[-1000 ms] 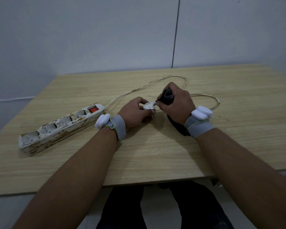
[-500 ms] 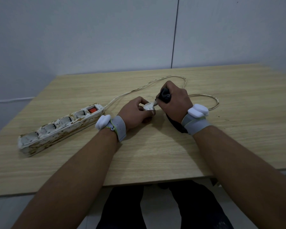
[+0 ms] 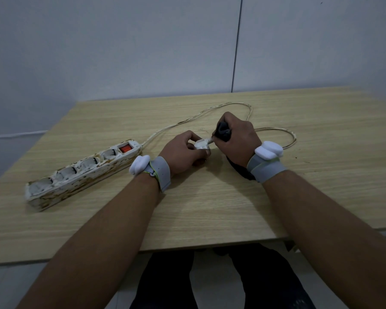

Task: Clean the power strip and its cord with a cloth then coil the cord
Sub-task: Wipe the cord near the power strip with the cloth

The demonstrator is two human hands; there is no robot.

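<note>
Cord-wiping step: left hand (image 3: pixel 183 152) pinches the plug (image 3: pixel 202 145) while right hand (image 3: pixel 236 139) clenches the cloth (image 3: pixel 223 130) round the cord (image 3: pixel 276 130) just beyond those fingers, likely next sliding along toward the strip (image 3: pixel 83 172)

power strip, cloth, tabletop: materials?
Power strip: looks like white moulded plastic, with brown stains or flaking all over its casing. Cloth: dark, soft fabric, bunched in the right hand; weave unclear. Table: light wood-grain, matte, probably laminate.
</note>
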